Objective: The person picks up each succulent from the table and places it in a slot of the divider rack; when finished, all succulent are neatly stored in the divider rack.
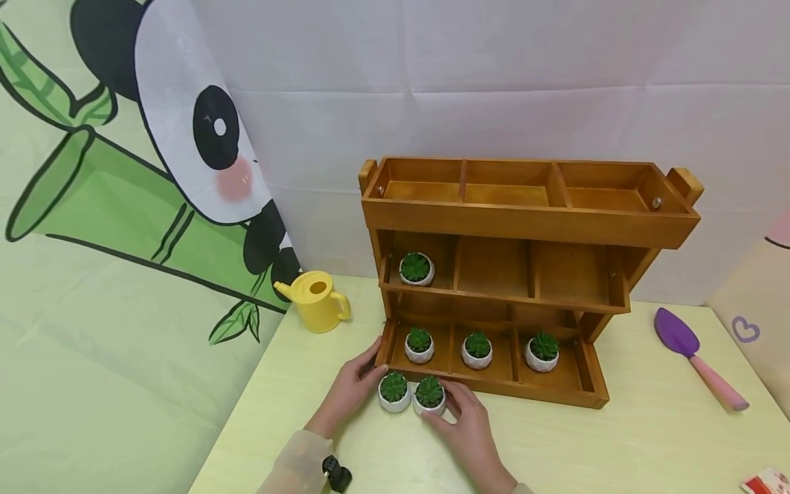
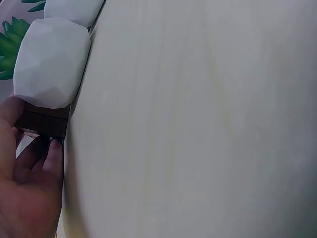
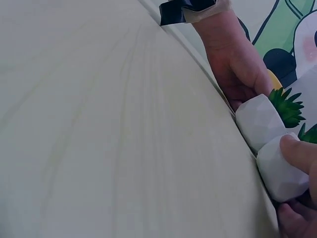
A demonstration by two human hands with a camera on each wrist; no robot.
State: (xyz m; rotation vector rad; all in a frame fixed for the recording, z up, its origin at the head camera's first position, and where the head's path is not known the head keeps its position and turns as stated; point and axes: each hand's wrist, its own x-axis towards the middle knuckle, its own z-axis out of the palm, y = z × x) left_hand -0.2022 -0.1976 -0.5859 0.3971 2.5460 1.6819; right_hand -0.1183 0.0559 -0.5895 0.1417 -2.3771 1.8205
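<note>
Pot, head view: a white faceted pot with a green succulent [image 1: 429, 396] stood at the front edge of the brown wooden three-tier rack [image 1: 531, 223], near its left front corner, over the pale yellow table [image 1: 555, 446]. A matching white pot [image 1: 394, 392] stood just to its left. Judged light, stiff, perhaps slick and chippable; best hold, opposite walls below the leaves. Right hand [image 1: 465, 427] pinched the first pot, forearm slanting up and leftward. Left hand [image 1: 350, 387] reached the rack corner, forearm slanting up and rightward.

Left wrist view: left thumb on top of the rack corner, fingers curled against its end.

Right wrist view: right thumb pressed on the pot wall, fingertips opposite; base contact could not be told.
</note>
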